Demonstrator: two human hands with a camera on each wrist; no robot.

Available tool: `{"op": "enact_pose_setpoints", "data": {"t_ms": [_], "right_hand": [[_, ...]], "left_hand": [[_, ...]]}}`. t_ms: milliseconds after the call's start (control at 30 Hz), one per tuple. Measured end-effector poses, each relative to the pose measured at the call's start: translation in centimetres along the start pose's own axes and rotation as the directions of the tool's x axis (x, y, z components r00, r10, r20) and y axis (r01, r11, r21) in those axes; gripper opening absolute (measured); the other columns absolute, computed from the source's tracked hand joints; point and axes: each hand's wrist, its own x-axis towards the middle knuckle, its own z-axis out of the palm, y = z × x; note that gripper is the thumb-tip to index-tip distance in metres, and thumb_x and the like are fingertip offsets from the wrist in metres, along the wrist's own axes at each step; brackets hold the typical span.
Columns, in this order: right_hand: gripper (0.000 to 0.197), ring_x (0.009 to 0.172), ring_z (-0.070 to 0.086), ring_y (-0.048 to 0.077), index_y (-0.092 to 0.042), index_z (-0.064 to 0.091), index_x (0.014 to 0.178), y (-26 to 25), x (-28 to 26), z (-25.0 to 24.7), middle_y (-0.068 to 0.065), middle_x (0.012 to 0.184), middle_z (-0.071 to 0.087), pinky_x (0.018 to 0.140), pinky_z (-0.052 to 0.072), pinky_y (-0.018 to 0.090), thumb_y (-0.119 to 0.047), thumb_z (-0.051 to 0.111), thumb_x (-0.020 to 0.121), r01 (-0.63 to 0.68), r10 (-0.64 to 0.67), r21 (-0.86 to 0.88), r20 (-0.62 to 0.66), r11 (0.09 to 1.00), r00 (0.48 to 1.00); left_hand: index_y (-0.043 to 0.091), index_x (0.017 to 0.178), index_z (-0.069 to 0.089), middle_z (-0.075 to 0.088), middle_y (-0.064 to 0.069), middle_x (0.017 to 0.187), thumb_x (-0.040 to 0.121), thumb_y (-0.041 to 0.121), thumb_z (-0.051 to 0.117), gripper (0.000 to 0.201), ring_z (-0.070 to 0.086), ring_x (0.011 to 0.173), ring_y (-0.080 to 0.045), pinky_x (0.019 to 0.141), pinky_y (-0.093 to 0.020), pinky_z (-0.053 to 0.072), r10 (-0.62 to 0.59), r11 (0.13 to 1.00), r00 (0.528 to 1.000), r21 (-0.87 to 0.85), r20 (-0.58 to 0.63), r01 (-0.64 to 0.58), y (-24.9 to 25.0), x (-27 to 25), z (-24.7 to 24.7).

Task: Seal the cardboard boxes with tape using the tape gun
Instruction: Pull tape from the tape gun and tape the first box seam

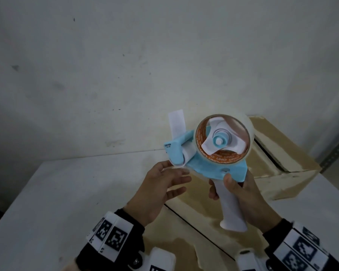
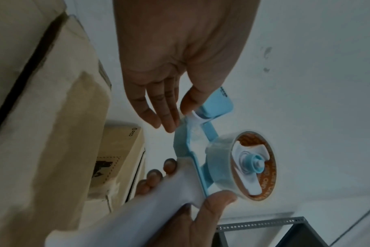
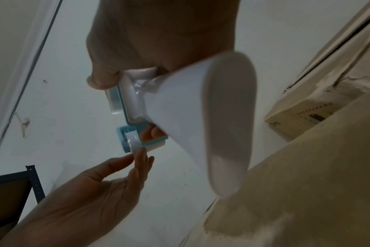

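Note:
A light blue tape gun (image 1: 209,167) with a white handle (image 1: 231,208) is held up above the cardboard box (image 1: 184,243). My right hand (image 1: 219,185) grips the handle, thumb on the blue frame. A roll of clear tape (image 1: 223,141) with an orange core sits on the hub. My left hand (image 1: 176,169) is at the front roller (image 1: 186,155); thumb and fingertips pinch the loose tape end there. In the left wrist view the left hand (image 2: 180,113) meets the gun (image 2: 186,143) at the roller. The right wrist view shows the handle (image 3: 201,117) close up.
A second cardboard box (image 1: 282,153) with a dark open seam lies at the back right against the wall. Both boxes rest on a white table (image 1: 47,192). A grey metal shelf post (image 1: 337,149) stands at the far right.

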Motion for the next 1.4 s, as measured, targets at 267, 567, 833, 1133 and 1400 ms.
{"op": "enact_pose_setpoints", "data": {"t_ms": [267, 567, 833, 1133, 1400], "right_hand": [[0.091, 0.053, 0.058, 0.027, 0.014, 0.047, 0.106, 0.2, 0.1, -0.4, 0.01, 0.07, 0.062, 0.049, 0.05, 0.029, -0.061, 0.075, 0.061, -0.02, 0.02, 0.011, 0.012, 1.0, 1.0], [0.089, 0.052, 0.057, 0.027, 0.014, 0.045, 0.108, 0.2, 0.6, 0.0, 0.009, 0.071, 0.062, 0.049, 0.049, 0.03, -0.058, 0.074, 0.065, 0.002, -0.003, 0.011, 0.046, 1.0, 0.999], [0.084, 0.051, 0.056, 0.027, 0.013, 0.047, 0.107, 0.0, 1.1, 0.5, 0.012, 0.07, 0.061, 0.049, 0.049, 0.03, -0.056, 0.073, 0.067, 0.039, -0.04, 0.022, 0.072, 0.999, 0.997], [0.076, 0.049, 0.055, 0.025, 0.013, 0.049, 0.101, 0.0, 1.4, 0.2, 0.016, 0.061, 0.057, 0.05, 0.048, 0.028, -0.053, 0.073, 0.07, 0.091, -0.089, -0.013, 0.121, 0.996, 0.989], [0.076, 0.054, 0.059, 0.019, 0.01, 0.049, 0.096, 0.3, 1.3, 0.0, -0.001, 0.066, 0.063, 0.052, 0.051, 0.025, -0.055, 0.075, 0.066, 0.142, -0.131, -0.092, 0.115, 0.986, 0.985]], "left_hand": [[0.01, 0.089, 0.062, 0.071, 0.002, 0.07, 0.09, 0.003, 0.05, 0.014, 0.067, 0.064, -0.006, 0.056, -0.021, 0.054, -0.069, 0.99, 0.996, -0.122, 0.062, 0.076, 0.0, 0.7, -0.2], [0.009, 0.073, 0.061, 0.063, 0.0, 0.057, 0.088, 0.003, 0.048, 0.021, 0.059, 0.049, -0.007, 0.056, -0.023, 0.055, -0.218, 0.953, 0.975, -0.206, 0.044, 0.222, -0.4, 0.9, -0.3], [0.009, 0.071, 0.06, 0.057, 0.003, 0.049, 0.088, 0.012, 0.056, 0.017, 0.053, 0.04, -0.003, 0.05, -0.02, 0.053, -0.22, 0.926, 0.975, -0.315, 0.0, 0.209, -0.3, 1.0, -0.2], [0.004, 0.073, 0.057, 0.053, 0.002, 0.042, 0.086, 0.005, 0.054, 0.014, 0.047, 0.033, -0.003, 0.045, -0.018, 0.051, -0.221, 0.889, 0.971, -0.428, -0.093, 0.161, -0.4, 0.6, -0.1], [0.004, 0.065, 0.054, 0.049, 0.001, 0.039, 0.085, 0.001, 0.052, 0.02, 0.043, 0.03, -0.004, 0.043, -0.016, 0.048, -0.218, 0.87, 0.96, -0.481, -0.175, 0.11, -0.6, 0.4, 0.3]]}}
